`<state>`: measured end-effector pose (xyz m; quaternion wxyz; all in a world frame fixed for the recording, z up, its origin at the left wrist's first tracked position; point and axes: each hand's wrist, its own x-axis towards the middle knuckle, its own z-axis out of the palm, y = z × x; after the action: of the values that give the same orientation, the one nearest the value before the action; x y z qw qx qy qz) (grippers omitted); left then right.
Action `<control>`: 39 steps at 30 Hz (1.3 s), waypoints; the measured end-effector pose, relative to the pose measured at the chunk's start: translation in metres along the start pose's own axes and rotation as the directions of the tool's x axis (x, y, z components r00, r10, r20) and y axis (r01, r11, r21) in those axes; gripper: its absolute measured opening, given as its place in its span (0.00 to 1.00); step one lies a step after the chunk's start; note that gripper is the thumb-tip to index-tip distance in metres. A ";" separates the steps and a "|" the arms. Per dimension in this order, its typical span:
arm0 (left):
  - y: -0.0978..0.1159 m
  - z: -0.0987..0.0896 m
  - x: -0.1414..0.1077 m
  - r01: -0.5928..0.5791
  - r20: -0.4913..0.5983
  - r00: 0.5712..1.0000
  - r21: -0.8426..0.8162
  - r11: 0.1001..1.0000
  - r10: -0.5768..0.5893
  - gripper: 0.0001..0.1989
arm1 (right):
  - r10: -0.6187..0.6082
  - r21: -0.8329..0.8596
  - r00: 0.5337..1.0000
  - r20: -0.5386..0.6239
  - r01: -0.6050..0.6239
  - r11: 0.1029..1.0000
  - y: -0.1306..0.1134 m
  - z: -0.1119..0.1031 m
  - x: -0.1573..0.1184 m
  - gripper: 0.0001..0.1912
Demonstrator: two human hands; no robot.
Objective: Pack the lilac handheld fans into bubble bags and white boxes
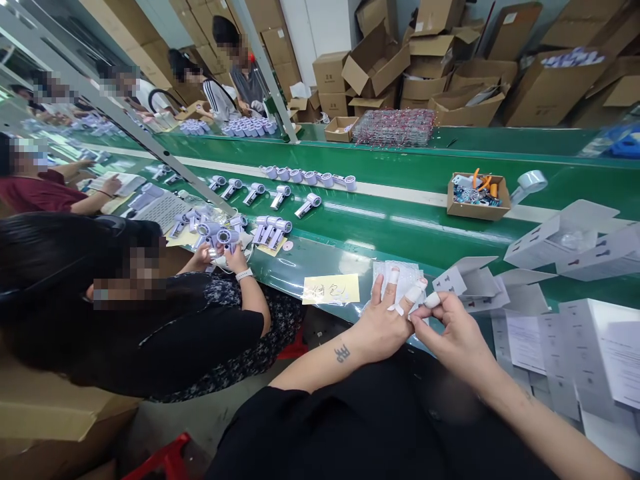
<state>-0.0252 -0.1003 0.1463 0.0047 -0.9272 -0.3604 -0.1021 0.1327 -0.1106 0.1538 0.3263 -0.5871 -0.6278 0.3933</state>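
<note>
My left hand (387, 319) lies palm down with its fingers spread, over a stack of clear plastic packets (383, 272) at the bench edge. White tape (414, 291) wraps several of its fingers, and a short loose end sticks out between them. My right hand (453, 327), its index fingertip also wrapped in white, pinches with thumb and index beside the outer fingers of my left hand. It seems to grip a bit of the tape there, though the fingertips mostly cover it. A yellow paper note (331, 289) with handwriting lies left of my left hand.
Open white boxes (537, 250) crowd the right side. Beyond the bench runs a green conveyor (370, 230) with handheld fans (308, 205) and a small carton of parts (477, 208). A co-worker (200, 327) sits close on the left, holding fans. Cardboard cartons (375, 60) stand behind.
</note>
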 end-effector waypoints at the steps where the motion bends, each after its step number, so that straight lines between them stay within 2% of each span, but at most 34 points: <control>1: 0.000 0.000 0.001 0.007 0.012 1.000 -0.002 1.000 -0.007 0.23 | 0.002 -0.006 1.000 -0.009 -0.002 1.000 -0.001 0.002 0.000 0.11; 4: 0.001 0.005 0.003 0.087 0.073 0.993 0.013 0.996 -0.088 0.24 | 0.007 -0.039 1.000 -0.014 -0.007 0.999 -0.006 0.008 -0.005 0.11; 7: 0.004 0.015 0.008 0.247 0.135 0.957 0.078 0.966 -0.256 0.25 | 0.007 -0.006 0.989 0.146 -0.006 1.000 -0.011 0.011 -0.010 0.11; 9: 0.005 0.023 0.011 0.313 0.150 0.933 0.112 0.943 -0.328 0.26 | 0.046 0.076 0.969 0.242 -0.066 0.995 -0.010 0.011 -0.010 0.11; 12: 0.004 0.033 0.013 0.313 0.146 0.933 0.124 0.942 -0.329 0.25 | 0.151 0.323 0.949 0.277 -0.239 0.916 0.001 0.011 -0.001 0.13; 14: 0.003 0.036 0.012 0.312 0.132 0.935 0.129 0.941 -0.328 0.24 | 0.230 0.505 0.947 0.224 -0.314 0.804 0.010 0.013 0.008 0.15; 16: 0.002 0.036 0.011 0.315 0.125 0.935 0.133 0.940 -0.331 0.22 | 0.339 0.603 0.925 0.171 -0.370 0.707 0.019 0.017 0.016 0.17; 19: 0.002 0.036 0.008 0.298 0.127 0.941 0.129 0.946 -0.314 0.20 | 0.422 0.616 0.881 0.213 -0.456 0.642 0.025 0.026 0.024 0.18; 21: 0.002 0.036 0.006 0.287 0.125 0.945 0.119 0.950 -0.301 0.23 | 0.392 0.629 0.886 0.248 -0.455 0.631 0.025 0.032 0.025 0.19; 26: 0.006 0.039 0.003 0.296 0.136 0.942 0.099 0.950 -0.308 0.26 | 0.362 0.696 0.902 0.236 -0.417 0.585 0.029 0.042 0.026 0.22; 32: 0.005 0.039 0.003 0.294 0.138 0.943 0.090 0.952 -0.304 0.25 | 0.383 0.721 0.870 0.312 -0.479 0.501 0.036 0.040 0.028 0.23; 34: 0.001 0.040 0.001 0.273 0.148 0.947 0.088 0.958 -0.284 0.23 | 0.377 0.708 0.867 0.326 -0.489 0.510 0.040 0.041 0.027 0.22; 36: -0.004 0.041 -0.002 0.252 0.188 0.946 0.079 0.965 -0.263 0.20 | 0.365 0.678 0.891 0.270 -0.446 0.585 0.043 0.045 0.025 0.20; 38: -0.010 0.042 -0.007 0.225 0.251 0.940 0.055 0.973 -0.232 0.17 | 0.302 0.576 0.948 0.102 -0.304 0.759 0.047 0.048 0.023 0.18; 39: -0.013 0.043 -0.009 0.207 0.278 0.937 0.042 0.978 -0.210 0.15 | 0.221 0.479 0.975 0.009 -0.198 0.855 0.048 0.049 0.022 0.19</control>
<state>-0.0324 -0.0937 0.1013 -0.0518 -0.8888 -0.4541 0.0329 0.1106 -0.0939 0.0871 0.4303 -0.5625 -0.4363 0.5550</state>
